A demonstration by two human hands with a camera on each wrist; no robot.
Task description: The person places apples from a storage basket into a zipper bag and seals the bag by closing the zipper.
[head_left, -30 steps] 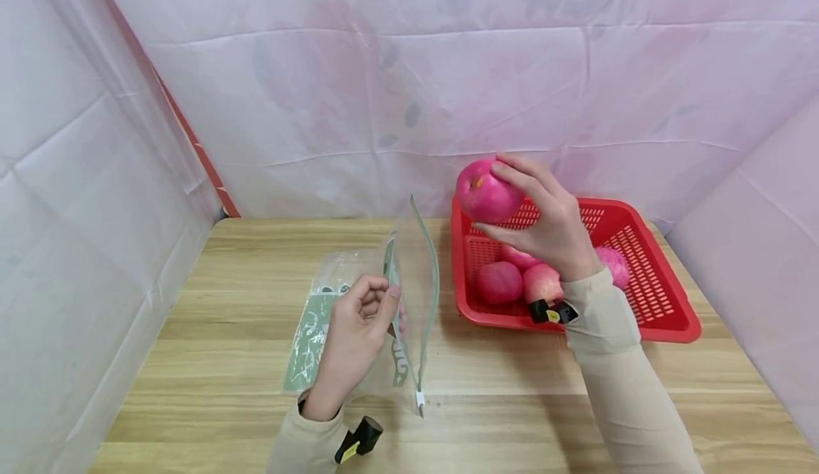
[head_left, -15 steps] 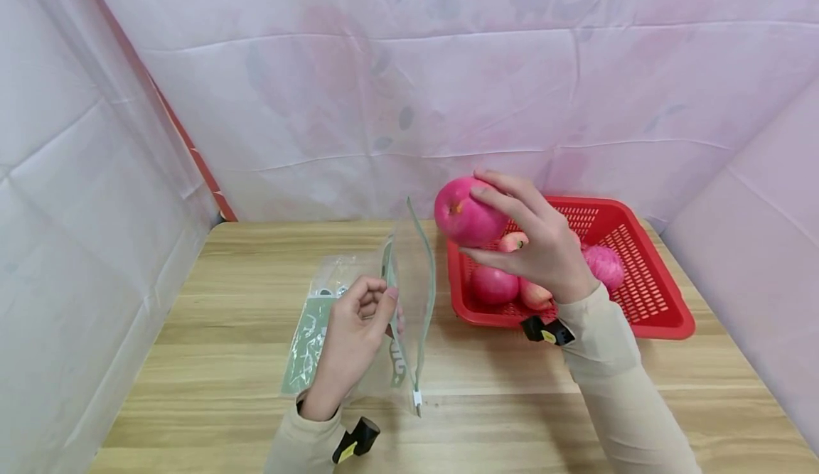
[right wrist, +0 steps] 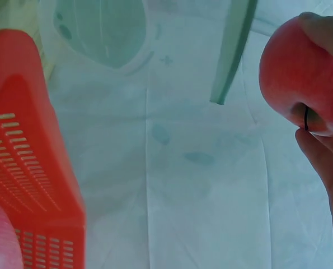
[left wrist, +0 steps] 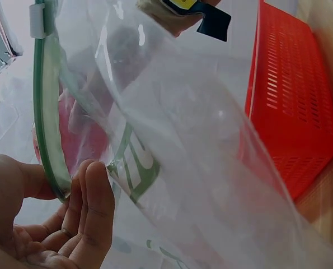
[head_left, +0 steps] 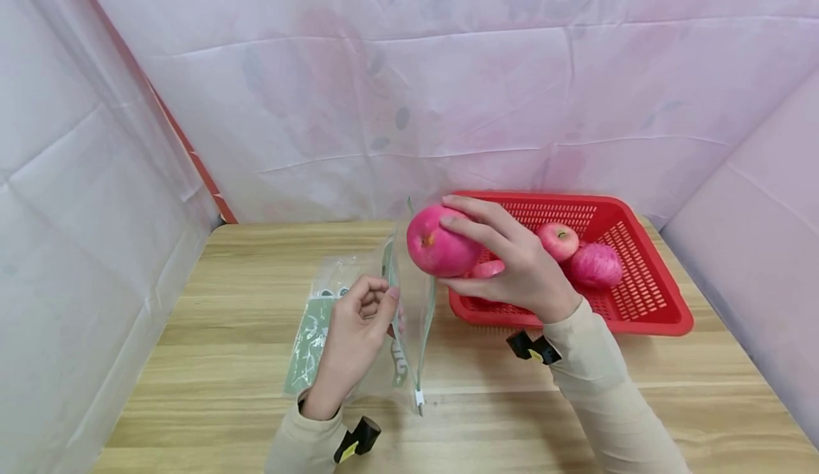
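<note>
My left hand [head_left: 358, 332] pinches the green-edged rim of a clear zip bag [head_left: 412, 318] between thumb and fingers. The bag stands open toward the right, its white slider [left wrist: 37, 21] showing at the top of the left wrist view. In my right hand [head_left: 518, 261] is a pinkish-red apple [head_left: 441, 243], gripped between the thumb below and fingers above. This apple is at the bag's mouth in the head view, overlapping its edge; whether they touch I cannot tell. The right wrist view shows the apple's stem end [right wrist: 307, 116].
A red perforated basket [head_left: 665, 303] stands at the right with several apples in it, among them a pale red one [head_left: 558, 241] and a darker one [head_left: 596, 266]. Another green-printed clear bag [head_left: 310, 342] lies flat on the wooden table [head_left: 211, 360]. A white cloth [head_left: 307, 104] hangs behind.
My right hand has carried the apple left and downward, from above the basket to the bag's mouth. The left hand and the bag have hardly moved.
</note>
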